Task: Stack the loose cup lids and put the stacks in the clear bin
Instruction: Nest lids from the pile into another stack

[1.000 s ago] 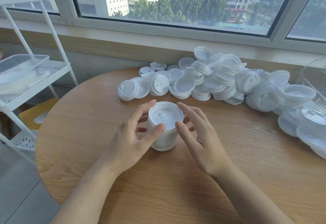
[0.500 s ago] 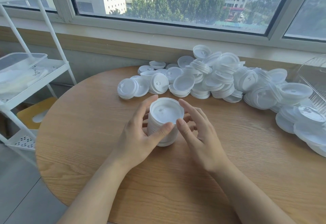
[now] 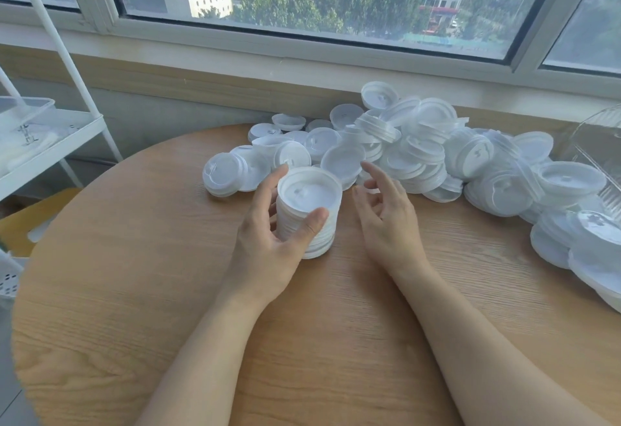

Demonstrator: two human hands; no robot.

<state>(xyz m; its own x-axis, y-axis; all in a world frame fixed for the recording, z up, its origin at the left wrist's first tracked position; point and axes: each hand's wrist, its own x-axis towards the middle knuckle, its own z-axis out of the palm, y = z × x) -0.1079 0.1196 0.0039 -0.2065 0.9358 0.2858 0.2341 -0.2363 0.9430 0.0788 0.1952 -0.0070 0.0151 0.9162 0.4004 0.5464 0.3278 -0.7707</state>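
A tall stack of white cup lids stands upright near the middle of the round wooden table. My left hand grips the stack, thumb on its near side and fingers round the far left. My right hand hovers just right of the stack with relaxed fingers, holding nothing. A big heap of loose white lids spreads along the table's far and right side. The clear bin shows only partly at the right edge.
A white metal shelf cart with a clear tray stands to the left of the table. A yellow stool sits below it. A window sill and wall run behind the lid heap.
My right hand has let go of the stack and drawn off to the right. My left hand has closed round the stack. The camera has shifted slightly closer.
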